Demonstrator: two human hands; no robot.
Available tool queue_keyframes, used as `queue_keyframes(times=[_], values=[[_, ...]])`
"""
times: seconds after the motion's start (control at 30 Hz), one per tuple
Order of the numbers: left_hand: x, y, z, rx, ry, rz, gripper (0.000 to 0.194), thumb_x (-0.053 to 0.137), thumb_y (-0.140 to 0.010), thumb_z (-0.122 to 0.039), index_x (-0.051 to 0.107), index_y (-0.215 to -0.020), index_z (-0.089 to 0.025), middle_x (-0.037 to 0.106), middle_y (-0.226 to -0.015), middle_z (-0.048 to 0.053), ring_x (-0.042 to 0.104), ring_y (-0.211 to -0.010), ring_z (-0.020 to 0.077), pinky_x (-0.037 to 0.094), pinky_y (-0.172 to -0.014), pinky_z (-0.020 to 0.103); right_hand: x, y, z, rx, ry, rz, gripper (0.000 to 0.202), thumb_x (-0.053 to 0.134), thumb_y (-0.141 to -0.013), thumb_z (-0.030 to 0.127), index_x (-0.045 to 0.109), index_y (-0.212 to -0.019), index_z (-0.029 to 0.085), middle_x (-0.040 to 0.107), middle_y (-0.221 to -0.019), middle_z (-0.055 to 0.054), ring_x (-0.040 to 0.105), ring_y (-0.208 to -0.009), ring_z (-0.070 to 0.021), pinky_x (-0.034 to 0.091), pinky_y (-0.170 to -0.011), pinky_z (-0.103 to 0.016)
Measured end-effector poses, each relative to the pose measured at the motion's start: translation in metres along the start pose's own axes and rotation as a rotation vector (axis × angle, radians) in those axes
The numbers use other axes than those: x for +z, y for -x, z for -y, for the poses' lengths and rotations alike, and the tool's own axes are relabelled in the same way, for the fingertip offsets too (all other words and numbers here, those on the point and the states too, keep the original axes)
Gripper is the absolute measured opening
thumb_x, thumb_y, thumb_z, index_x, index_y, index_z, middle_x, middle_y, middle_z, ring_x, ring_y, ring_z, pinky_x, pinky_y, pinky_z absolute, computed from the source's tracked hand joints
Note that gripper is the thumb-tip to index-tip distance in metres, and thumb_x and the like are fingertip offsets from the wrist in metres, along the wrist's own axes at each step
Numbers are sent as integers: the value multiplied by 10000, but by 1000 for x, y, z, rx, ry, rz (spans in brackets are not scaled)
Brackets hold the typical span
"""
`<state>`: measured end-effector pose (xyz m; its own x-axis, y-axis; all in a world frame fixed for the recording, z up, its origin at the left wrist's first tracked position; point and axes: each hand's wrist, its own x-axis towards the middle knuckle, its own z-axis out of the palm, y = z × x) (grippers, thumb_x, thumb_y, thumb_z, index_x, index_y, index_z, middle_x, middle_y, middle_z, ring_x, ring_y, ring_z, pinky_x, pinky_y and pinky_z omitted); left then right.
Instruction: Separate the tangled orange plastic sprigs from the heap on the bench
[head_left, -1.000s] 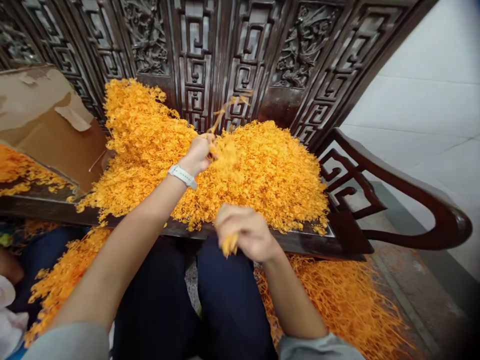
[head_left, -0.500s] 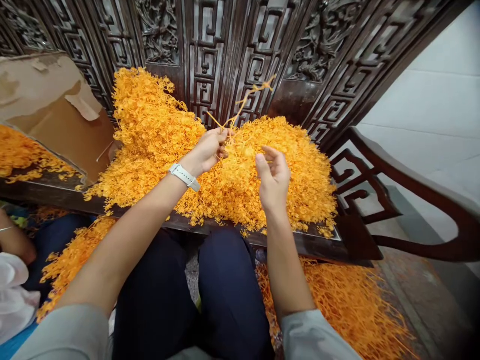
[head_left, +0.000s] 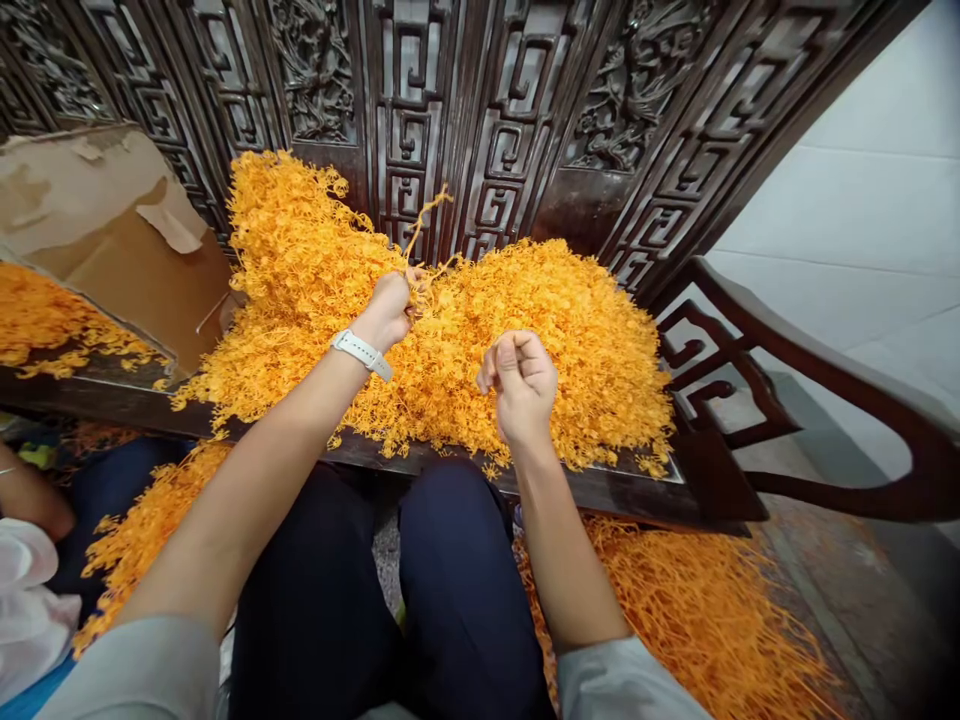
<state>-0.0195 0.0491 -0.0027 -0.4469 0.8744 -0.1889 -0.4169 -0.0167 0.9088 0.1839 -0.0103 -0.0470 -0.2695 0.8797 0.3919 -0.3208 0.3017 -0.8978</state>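
Observation:
My left hand (head_left: 390, 308), with a pale watch (head_left: 361, 353) on the wrist, pinches an orange branching strand (head_left: 426, 214) that sticks up above the fingers. A second thin end leans off to the right. Lower and to the right, my right hand (head_left: 525, 388) has its fingers curled in against the thumb; whatever they hold, if anything, is hidden. Both hands are over a large heap of orange curly strands (head_left: 592, 360) on a dark wooden bench (head_left: 600, 490).
A torn cardboard box (head_left: 150, 260) stands at left on the bench. Behind rises a carved wooden backrest (head_left: 412, 80), with a curved armrest (head_left: 832, 380) at right. More orange strands (head_left: 697, 600) lie below the bench. Another person's arm (head_left: 34, 495) shows at far left.
My left hand has moved left with the strand, which now points more upright. My right hand has gone down and slightly left, its fingers closing from a looser, opened pose.

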Motion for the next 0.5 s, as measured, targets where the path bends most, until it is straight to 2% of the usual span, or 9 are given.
queue_keyframes(times=[0.03,0.1,0.17,0.27,0.33,0.43,0.5], values=[[1,3,-1,8,-3,-6,240,562,-996,-65,521,-805,-205,437,-598,-67,345,-430,54,267,-458,213,0,-3,-2,23,33,-13,426,679,-965,683,563,-1028,277,502,-770,32,463,-589,-117,423,-535,-301],[5,13,-1,27,-56,74,220,578,-994,-56,567,-822,-193,494,-629,-53,377,-435,47,289,-456,206,0,-11,-7,66,102,-2,533,707,-918,734,582,-1161,277,548,-878,1,510,-666,-129,451,-574,-307],[12,24,0,46,-133,152,241,552,-1034,-78,586,-817,-176,540,-660,-34,384,-434,37,287,-449,198,2,-21,-13,82,128,-14,590,725,-888,755,584,-1188,267,563,-919,-16,525,-722,-144,469,-618,-317],[19,37,0,43,-239,223,275,513,-1091,-128,604,-833,-162,581,-676,-16,334,-412,20,242,-443,191,7,-30,-22,2,150,-164,494,696,-916,722,577,-1017,253,541,-860,-6,488,-731,-149,462,-663,-324],[20,39,-1,48,-225,204,276,490,-1100,-135,601,-850,-171,564,-645,-26,307,-405,24,218,-448,192,14,-27,-24,-54,165,-248,453,675,-941,685,535,-912,255,509,-803,12,456,-696,-144,441,-654,-320],[21,38,1,47,-174,150,273,487,-1047,-78,569,-810,-185,469,-577,-55,302,-409,43,197,-454,198,28,-10,-21,-47,141,-227,428,704,-948,633,510,-872,260,481,-732,37,428,-623,-133,399,-595,-309],[25,37,5,26,-194,175,270,495,-977,-24,558,-771,-185,412,-553,-63,311,-417,55,178,-456,203,35,7,-14,-28,132,-165,395,724,-959,588,525,-869,259,474,-697,47,416,-585,-128,377,-564,-303]])
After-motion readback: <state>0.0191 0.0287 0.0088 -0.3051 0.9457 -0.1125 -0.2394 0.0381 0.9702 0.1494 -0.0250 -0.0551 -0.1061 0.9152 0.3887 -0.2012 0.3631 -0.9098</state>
